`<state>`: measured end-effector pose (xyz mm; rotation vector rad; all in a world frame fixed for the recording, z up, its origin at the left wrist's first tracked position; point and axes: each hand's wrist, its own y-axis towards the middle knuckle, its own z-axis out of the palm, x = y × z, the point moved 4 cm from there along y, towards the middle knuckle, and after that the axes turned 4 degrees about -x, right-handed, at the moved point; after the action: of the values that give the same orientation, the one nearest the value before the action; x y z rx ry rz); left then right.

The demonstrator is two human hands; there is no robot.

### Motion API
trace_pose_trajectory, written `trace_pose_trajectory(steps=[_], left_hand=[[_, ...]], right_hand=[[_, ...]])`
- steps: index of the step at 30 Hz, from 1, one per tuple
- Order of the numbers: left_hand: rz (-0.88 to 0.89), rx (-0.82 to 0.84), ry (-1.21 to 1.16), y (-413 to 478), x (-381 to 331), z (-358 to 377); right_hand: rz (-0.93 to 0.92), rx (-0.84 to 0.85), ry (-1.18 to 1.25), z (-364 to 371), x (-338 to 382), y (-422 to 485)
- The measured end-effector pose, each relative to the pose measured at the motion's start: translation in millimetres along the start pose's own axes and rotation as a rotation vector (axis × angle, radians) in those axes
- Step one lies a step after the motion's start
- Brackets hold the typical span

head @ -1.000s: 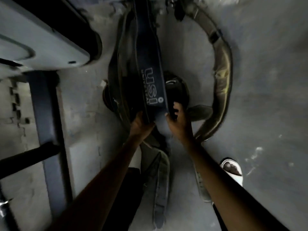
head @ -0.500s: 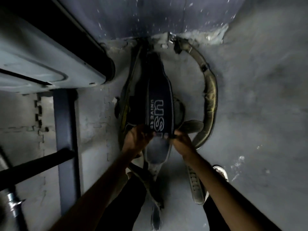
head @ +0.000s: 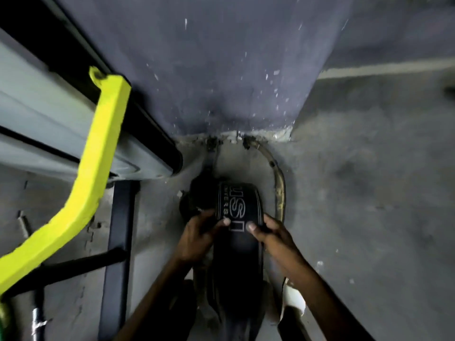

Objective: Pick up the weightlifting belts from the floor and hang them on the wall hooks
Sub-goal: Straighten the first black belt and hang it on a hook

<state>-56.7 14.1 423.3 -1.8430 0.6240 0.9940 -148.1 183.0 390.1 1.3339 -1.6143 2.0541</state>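
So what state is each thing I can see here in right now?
Black belt: lifted, gripped by both hands.
Left hand: closed on the black belt's left edge.
Right hand: closed on its right edge.
Tan belt: lying curved on the floor, untouched.
Yellow bar: fixed on the machine, untouched.
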Motion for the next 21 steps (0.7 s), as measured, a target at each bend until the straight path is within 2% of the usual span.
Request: trace_pose_trajectory(steps=[4,9,11,16,21], left_hand=[[0.135,-0.006,-0.136,-10.8,-129.8,-12.4],[0.332,-0.106,-0.259,-43.5,-279.3,-21.8],[0.445,-0.108,-0.269,-63.1,-343.0,-27.0],[0.562,-0.072,-0.315,-119.4,-482.1,-41.6],[0.649,0.0,-0.347,-176.1,-566.3,-58.7]], right_hand=[[-0.219,-0.058,0.015,-19.7,127.9,-41.1],[-0.494,-0.068,0.128,-36.8,279.8,-117.3],[-0.521,-0.063,0.211,-40.6,334.6,-152.8],[-0.632,-0.036,0.375,-51.5,456.7,-237.9],[-0.789,-0.056,0.391,-59.6,548.4,-316.5]])
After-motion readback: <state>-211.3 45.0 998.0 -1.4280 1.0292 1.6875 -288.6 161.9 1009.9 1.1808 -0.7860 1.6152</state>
